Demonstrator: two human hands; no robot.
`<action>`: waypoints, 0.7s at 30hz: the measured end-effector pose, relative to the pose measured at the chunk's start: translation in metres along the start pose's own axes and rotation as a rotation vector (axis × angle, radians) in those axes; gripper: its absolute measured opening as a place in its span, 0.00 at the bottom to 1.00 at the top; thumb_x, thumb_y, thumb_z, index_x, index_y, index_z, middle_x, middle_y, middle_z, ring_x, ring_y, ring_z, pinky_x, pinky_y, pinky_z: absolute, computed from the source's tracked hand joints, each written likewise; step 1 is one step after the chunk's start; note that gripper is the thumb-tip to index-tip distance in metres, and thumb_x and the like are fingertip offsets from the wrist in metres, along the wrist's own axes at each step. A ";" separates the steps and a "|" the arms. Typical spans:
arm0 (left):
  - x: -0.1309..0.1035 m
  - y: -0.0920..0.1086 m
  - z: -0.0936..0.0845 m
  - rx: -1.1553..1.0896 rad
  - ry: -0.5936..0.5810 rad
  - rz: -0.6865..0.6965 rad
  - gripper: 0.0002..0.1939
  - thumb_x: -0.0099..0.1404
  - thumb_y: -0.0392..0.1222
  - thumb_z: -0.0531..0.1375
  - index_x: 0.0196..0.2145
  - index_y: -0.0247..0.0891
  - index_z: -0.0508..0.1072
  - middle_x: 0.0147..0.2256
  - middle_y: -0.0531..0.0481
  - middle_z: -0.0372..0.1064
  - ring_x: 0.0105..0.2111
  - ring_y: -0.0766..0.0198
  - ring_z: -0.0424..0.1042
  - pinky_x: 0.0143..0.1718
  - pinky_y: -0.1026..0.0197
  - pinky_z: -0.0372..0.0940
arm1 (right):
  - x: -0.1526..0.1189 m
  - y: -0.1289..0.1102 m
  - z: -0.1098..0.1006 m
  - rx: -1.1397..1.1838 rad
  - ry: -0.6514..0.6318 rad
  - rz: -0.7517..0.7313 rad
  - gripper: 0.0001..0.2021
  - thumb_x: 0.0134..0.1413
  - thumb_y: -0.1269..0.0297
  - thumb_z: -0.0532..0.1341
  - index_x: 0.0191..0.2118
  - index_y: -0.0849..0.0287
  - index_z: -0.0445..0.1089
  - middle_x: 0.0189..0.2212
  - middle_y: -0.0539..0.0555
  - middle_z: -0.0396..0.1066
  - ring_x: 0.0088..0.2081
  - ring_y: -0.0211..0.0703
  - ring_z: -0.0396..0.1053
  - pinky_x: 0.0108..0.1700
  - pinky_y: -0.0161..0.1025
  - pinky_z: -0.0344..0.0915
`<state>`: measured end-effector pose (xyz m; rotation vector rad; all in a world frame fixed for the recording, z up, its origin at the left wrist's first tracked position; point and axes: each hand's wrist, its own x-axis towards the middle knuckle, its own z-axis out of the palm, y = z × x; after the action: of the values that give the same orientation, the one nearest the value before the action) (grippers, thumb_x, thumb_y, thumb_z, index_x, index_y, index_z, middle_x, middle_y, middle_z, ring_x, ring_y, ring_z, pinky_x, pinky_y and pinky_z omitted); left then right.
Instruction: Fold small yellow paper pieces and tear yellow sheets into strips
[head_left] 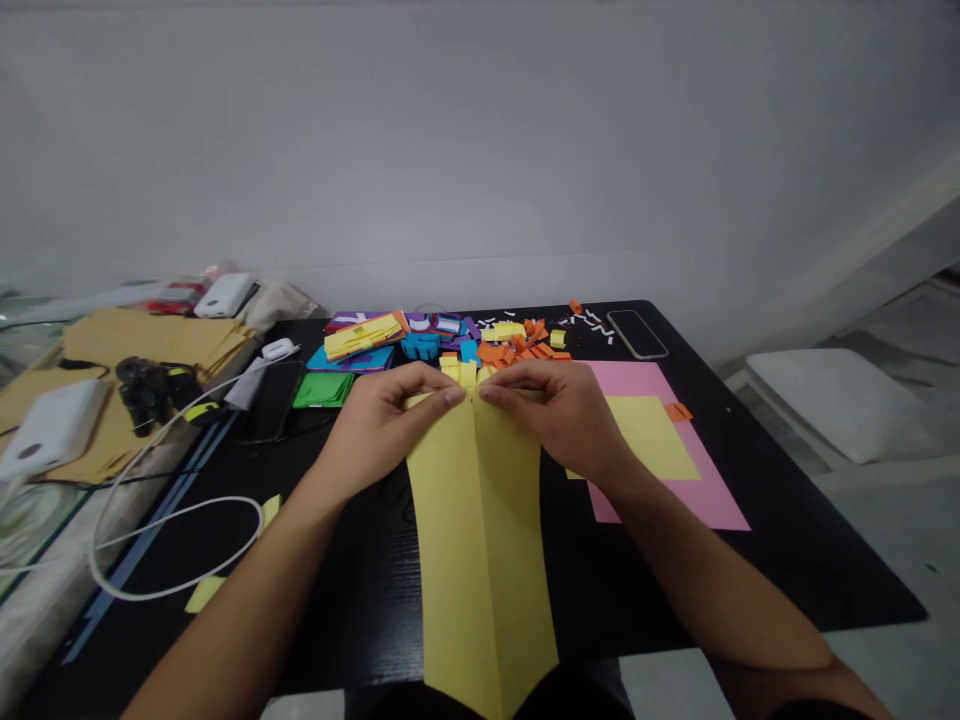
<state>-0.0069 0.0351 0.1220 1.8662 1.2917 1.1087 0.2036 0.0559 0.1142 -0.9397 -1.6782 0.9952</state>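
Observation:
A long yellow paper sheet (484, 540) with a lengthwise crease hangs from both hands toward my body. My left hand (401, 410) pinches its top edge just left of the crease. On the other side of the crease, my right hand (551, 405) pinches the same edge, the fingertips of both hands close together. Small yellow paper pieces (466, 374) lie just beyond the fingertips. Right of my right hand, a yellow sheet (652, 435) rests on a pink sheet (720, 510).
The black table (810, 540) holds orange scraps (517, 352), green papers (322, 390), yellow strips (365, 335), a phone (637, 334) at the back right and a dark phone (274, 402) on the left. A white cable (176, 505) loops near my left forearm. A white stool (840, 400) stands at right.

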 end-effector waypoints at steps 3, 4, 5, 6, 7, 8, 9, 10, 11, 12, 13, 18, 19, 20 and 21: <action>0.001 -0.002 -0.002 -0.088 0.039 -0.038 0.08 0.65 0.47 0.67 0.34 0.40 0.81 0.25 0.53 0.74 0.23 0.69 0.66 0.23 0.67 0.58 | 0.002 0.002 -0.002 0.082 0.059 0.032 0.05 0.53 0.61 0.72 0.32 0.56 0.80 0.33 0.52 0.82 0.37 0.44 0.79 0.42 0.41 0.75; 0.001 -0.002 -0.002 -0.122 0.052 -0.055 0.08 0.65 0.47 0.68 0.34 0.40 0.81 0.25 0.53 0.74 0.22 0.69 0.66 0.23 0.67 0.58 | 0.003 0.003 -0.003 0.131 0.060 0.066 0.07 0.51 0.60 0.73 0.35 0.56 0.80 0.34 0.53 0.82 0.37 0.45 0.79 0.41 0.41 0.75; 0.001 -0.003 -0.003 -0.150 0.067 -0.071 0.08 0.64 0.47 0.68 0.34 0.40 0.81 0.24 0.53 0.73 0.22 0.69 0.66 0.22 0.67 0.59 | 0.004 0.004 -0.004 0.188 0.048 0.117 0.11 0.49 0.59 0.75 0.38 0.56 0.80 0.35 0.53 0.82 0.37 0.45 0.79 0.40 0.41 0.75; 0.002 -0.004 -0.003 -0.171 0.087 -0.083 0.09 0.63 0.47 0.69 0.33 0.40 0.81 0.24 0.53 0.73 0.22 0.68 0.67 0.22 0.67 0.60 | 0.006 0.006 -0.006 0.247 0.024 0.177 0.16 0.47 0.58 0.76 0.42 0.56 0.80 0.36 0.53 0.82 0.37 0.45 0.80 0.39 0.41 0.75; 0.003 -0.005 -0.003 -0.189 0.111 -0.092 0.09 0.62 0.47 0.70 0.33 0.39 0.81 0.25 0.52 0.74 0.22 0.68 0.68 0.23 0.67 0.61 | 0.007 0.008 -0.007 0.305 -0.004 0.242 0.20 0.45 0.57 0.77 0.45 0.56 0.78 0.36 0.54 0.82 0.36 0.45 0.80 0.39 0.41 0.76; 0.004 -0.005 -0.003 -0.210 0.142 -0.100 0.09 0.61 0.47 0.70 0.32 0.39 0.81 0.25 0.52 0.74 0.23 0.68 0.68 0.23 0.67 0.62 | 0.009 0.010 -0.008 0.360 -0.034 0.301 0.24 0.44 0.57 0.78 0.48 0.56 0.77 0.36 0.54 0.82 0.36 0.45 0.80 0.38 0.41 0.76; 0.005 -0.006 -0.002 -0.242 0.179 -0.111 0.09 0.60 0.46 0.71 0.33 0.39 0.81 0.25 0.52 0.74 0.23 0.68 0.69 0.23 0.67 0.62 | 0.010 0.012 -0.009 0.409 -0.064 0.346 0.25 0.44 0.57 0.78 0.48 0.56 0.77 0.36 0.54 0.82 0.36 0.45 0.80 0.38 0.41 0.76; 0.006 -0.007 -0.002 -0.294 0.215 -0.127 0.09 0.59 0.46 0.72 0.35 0.40 0.81 0.25 0.53 0.74 0.22 0.68 0.69 0.24 0.68 0.63 | 0.011 0.014 -0.010 0.451 -0.086 0.372 0.24 0.44 0.57 0.78 0.47 0.57 0.77 0.36 0.54 0.82 0.36 0.45 0.80 0.39 0.41 0.76; 0.007 -0.008 -0.001 -0.366 0.246 -0.151 0.11 0.58 0.46 0.73 0.37 0.41 0.80 0.25 0.54 0.74 0.22 0.68 0.69 0.24 0.68 0.64 | 0.012 0.015 -0.010 0.484 -0.100 0.380 0.22 0.45 0.56 0.77 0.46 0.57 0.78 0.37 0.55 0.82 0.37 0.46 0.80 0.40 0.42 0.77; 0.008 -0.009 -0.001 -0.450 0.263 -0.181 0.14 0.57 0.46 0.73 0.39 0.41 0.80 0.24 0.55 0.74 0.22 0.68 0.70 0.24 0.68 0.64 | 0.012 0.016 -0.010 0.506 -0.103 0.374 0.20 0.46 0.56 0.77 0.44 0.58 0.78 0.38 0.56 0.82 0.38 0.46 0.80 0.42 0.42 0.77; 0.008 -0.010 0.000 -0.533 0.262 -0.217 0.15 0.57 0.48 0.73 0.41 0.41 0.80 0.24 0.54 0.74 0.22 0.67 0.70 0.24 0.67 0.65 | 0.012 0.016 -0.009 0.516 -0.091 0.362 0.19 0.47 0.56 0.76 0.43 0.59 0.78 0.39 0.57 0.82 0.39 0.47 0.80 0.43 0.43 0.77; 0.008 -0.013 0.005 -0.597 0.143 -0.347 0.18 0.61 0.56 0.68 0.31 0.36 0.78 0.25 0.48 0.76 0.21 0.63 0.71 0.23 0.62 0.67 | 0.010 0.013 -0.005 0.457 0.079 0.294 0.16 0.49 0.57 0.75 0.41 0.59 0.77 0.41 0.58 0.82 0.41 0.47 0.79 0.46 0.45 0.77; 0.007 -0.013 0.006 -0.543 0.160 -0.321 0.19 0.62 0.57 0.68 0.29 0.36 0.77 0.25 0.48 0.76 0.20 0.63 0.71 0.22 0.62 0.66 | 0.010 0.012 -0.005 0.437 0.096 0.280 0.16 0.50 0.56 0.74 0.40 0.59 0.77 0.41 0.58 0.81 0.41 0.47 0.79 0.45 0.45 0.77; 0.006 -0.013 0.007 -0.480 0.193 -0.277 0.19 0.63 0.57 0.67 0.27 0.37 0.77 0.24 0.49 0.75 0.20 0.63 0.70 0.21 0.63 0.65 | 0.009 0.012 -0.004 0.413 0.107 0.264 0.15 0.50 0.56 0.74 0.40 0.59 0.76 0.40 0.57 0.81 0.41 0.47 0.79 0.45 0.45 0.77; 0.005 -0.013 0.008 -0.414 0.232 -0.224 0.19 0.64 0.56 0.66 0.26 0.37 0.76 0.24 0.49 0.75 0.21 0.64 0.69 0.21 0.63 0.64 | 0.009 0.012 -0.004 0.382 0.112 0.248 0.15 0.51 0.55 0.73 0.40 0.59 0.76 0.39 0.57 0.81 0.41 0.47 0.79 0.44 0.45 0.77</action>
<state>-0.0046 0.0444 0.1091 1.2890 1.2441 1.3765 0.2071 0.0693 0.1074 -0.9386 -1.2386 1.3461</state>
